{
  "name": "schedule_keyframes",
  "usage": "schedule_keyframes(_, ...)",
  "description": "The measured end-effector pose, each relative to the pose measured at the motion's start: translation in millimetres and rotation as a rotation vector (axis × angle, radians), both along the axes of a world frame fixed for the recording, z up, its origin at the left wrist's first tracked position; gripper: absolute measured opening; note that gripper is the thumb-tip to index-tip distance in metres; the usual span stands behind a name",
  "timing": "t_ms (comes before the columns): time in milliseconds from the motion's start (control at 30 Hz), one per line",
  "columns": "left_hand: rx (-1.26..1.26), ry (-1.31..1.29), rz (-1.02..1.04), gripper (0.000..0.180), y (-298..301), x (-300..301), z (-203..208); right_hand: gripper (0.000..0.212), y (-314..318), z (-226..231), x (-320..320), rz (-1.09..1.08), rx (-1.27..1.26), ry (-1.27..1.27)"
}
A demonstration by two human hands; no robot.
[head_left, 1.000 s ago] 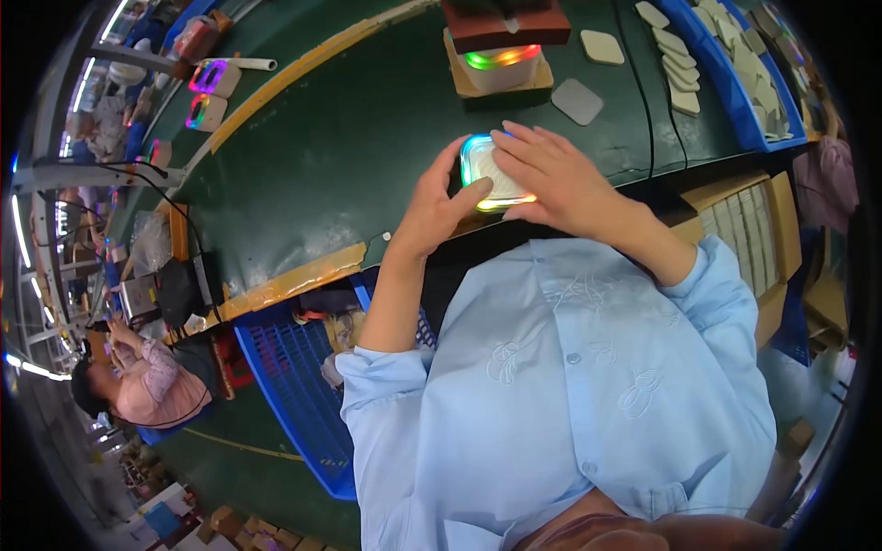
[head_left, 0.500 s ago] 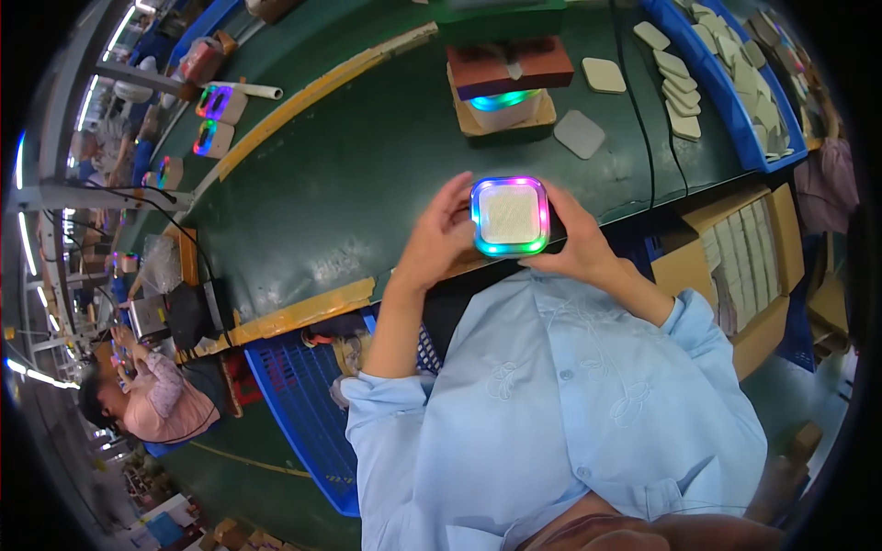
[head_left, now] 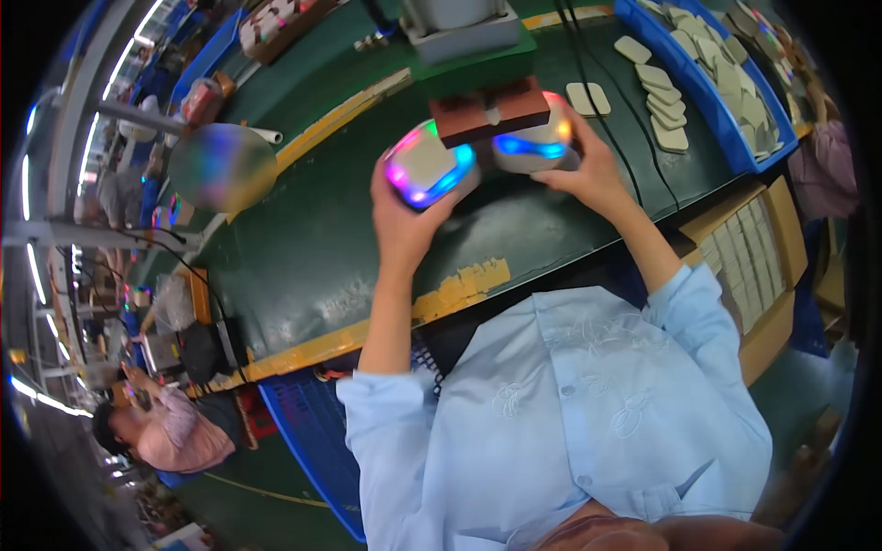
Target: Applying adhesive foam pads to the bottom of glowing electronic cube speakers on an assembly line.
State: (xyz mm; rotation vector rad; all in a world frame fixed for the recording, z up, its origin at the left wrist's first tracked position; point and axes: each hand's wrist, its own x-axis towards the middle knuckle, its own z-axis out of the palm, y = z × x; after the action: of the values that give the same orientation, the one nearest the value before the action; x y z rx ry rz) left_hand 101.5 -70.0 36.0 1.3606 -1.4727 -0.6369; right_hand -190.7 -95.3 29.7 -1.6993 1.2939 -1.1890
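My left hand point(head_left: 402, 219) is closed round a rounded-square light-up box point(head_left: 425, 163) with a pale top and a ring of coloured lights. It holds this box tilted, just left of the red-brown block point(head_left: 490, 112) of a press. On the other side, my right hand point(head_left: 590, 167) grips a second light-up box point(head_left: 530, 147) by its right side. That box is partly hidden behind and under the block, its front edge glowing blue. Whether the second box rests on anything, I cannot tell.
A green workbench point(head_left: 340, 266) spreads before me. Pale square panels point(head_left: 665, 106) lie at the right, by black cables and a blue bin point(head_left: 767, 151) of more panels. Below stands a carton point(head_left: 772, 335) with packed white pieces. A co-worker point(head_left: 184, 432) sits at the far left.
Both hands held one lit box near my body; now they are farther forward and apart. The left keeps a box beside the press, while the right has taken hold of the box under the block.
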Motion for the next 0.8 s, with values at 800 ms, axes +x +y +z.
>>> schedule_keyframes(800,0.241,-1.0,0.965,0.096,-209,466,0,0.022,-11,-34,-59,-0.341,0.111,0.376)
